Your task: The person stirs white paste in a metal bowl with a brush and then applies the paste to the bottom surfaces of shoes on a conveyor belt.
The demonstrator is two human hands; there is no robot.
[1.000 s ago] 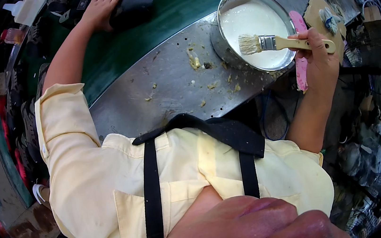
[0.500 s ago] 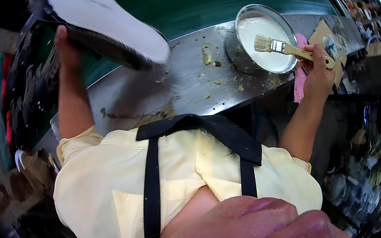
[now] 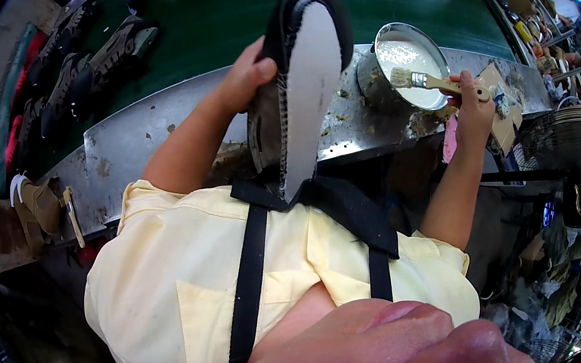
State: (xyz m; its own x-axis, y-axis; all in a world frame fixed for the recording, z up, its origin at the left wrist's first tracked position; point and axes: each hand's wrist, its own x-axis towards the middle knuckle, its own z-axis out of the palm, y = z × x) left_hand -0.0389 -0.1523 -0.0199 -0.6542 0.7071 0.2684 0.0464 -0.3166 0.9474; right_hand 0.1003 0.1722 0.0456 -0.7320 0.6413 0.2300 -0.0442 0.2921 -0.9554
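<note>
My left hand (image 3: 249, 79) is closed around the side of a dark shoe upper (image 3: 269, 115). Its white, flat underside (image 3: 317, 69) is turned up toward me, one end close to my black apron. In my right hand (image 3: 474, 112) is a flat paintbrush (image 3: 437, 84), gripped by its wooden handle. The pale bristles hang over a metal pot (image 3: 373, 78) of white liquid (image 3: 411, 56); whether they touch it I cannot tell. The pot stands tilted in view on the metal ledge, to the right of the shoe upper.
A stained metal ledge (image 3: 145, 123) runs along a green belt (image 3: 213, 20). Several shoe uppers (image 3: 118, 50) lie on the belt's left. Another brush (image 3: 73, 219) is at the ledge's left end. A pink piece (image 3: 450, 140), cardboard (image 3: 503, 123) and a fan (image 3: 564, 137) are right.
My left hand has brought the shoe upper rightward and closer to my body, turning it lengthwise. The brush has shifted slightly over the pot, still in my right hand.
</note>
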